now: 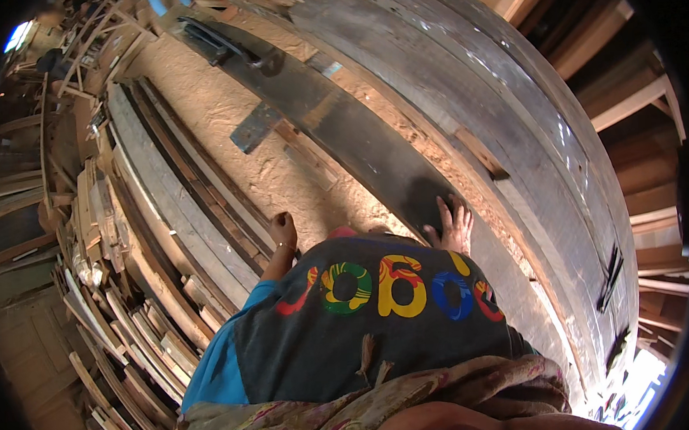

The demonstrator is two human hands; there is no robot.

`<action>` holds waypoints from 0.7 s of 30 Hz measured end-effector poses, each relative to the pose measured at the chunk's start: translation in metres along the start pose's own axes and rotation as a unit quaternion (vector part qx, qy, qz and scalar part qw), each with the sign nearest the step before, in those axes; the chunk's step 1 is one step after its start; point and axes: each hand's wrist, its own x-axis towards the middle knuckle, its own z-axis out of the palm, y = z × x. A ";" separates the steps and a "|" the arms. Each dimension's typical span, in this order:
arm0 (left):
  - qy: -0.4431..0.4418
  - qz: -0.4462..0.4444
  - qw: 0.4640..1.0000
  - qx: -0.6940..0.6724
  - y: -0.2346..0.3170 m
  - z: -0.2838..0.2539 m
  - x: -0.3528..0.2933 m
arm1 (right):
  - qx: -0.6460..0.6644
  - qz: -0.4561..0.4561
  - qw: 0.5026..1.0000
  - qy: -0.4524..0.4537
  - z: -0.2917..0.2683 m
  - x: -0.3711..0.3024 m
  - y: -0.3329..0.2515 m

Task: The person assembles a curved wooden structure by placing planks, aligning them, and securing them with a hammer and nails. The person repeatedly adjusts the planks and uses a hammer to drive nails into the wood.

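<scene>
My right hand (pixel 452 222) rests on a long dark plank (pixel 355 129), its fingers spread and pressed to the surface, with nothing in them. On the other side of my body, my left hand (pixel 284 231) hangs over the sawdust with its fingers curled closed. Nothing sticks out of that hand. A long black tool (pixel 215 41) with a raised bar lies at the plank's far end; its exact kind is unclear. Under the plank's middle, a short wooden crosspiece with a bluish block (pixel 249 128) pokes out to the left.
Sawdust (pixel 198 90) covers the ground left of the plank. Long boards (pixel 163 178) and stacked offcuts (pixel 144 327) line the left side. Wide grey planks (pixel 494 98) run along the right, bearing a small wood piece (pixel 480 153). Someone's blue-clad legs (pixel 163 0) show at the far end.
</scene>
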 end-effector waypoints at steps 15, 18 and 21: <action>0.038 0.524 0.846 0.091 0.254 -0.102 0.490 | 0.053 -0.150 0.987 0.008 0.013 0.317 -0.260; -0.028 0.599 0.780 0.179 0.261 -0.088 0.542 | 0.079 -0.168 0.983 0.004 0.070 0.407 -0.323; -0.096 0.610 0.766 0.179 0.278 -0.086 0.557 | 0.047 -0.044 0.991 -0.115 0.108 0.465 -0.364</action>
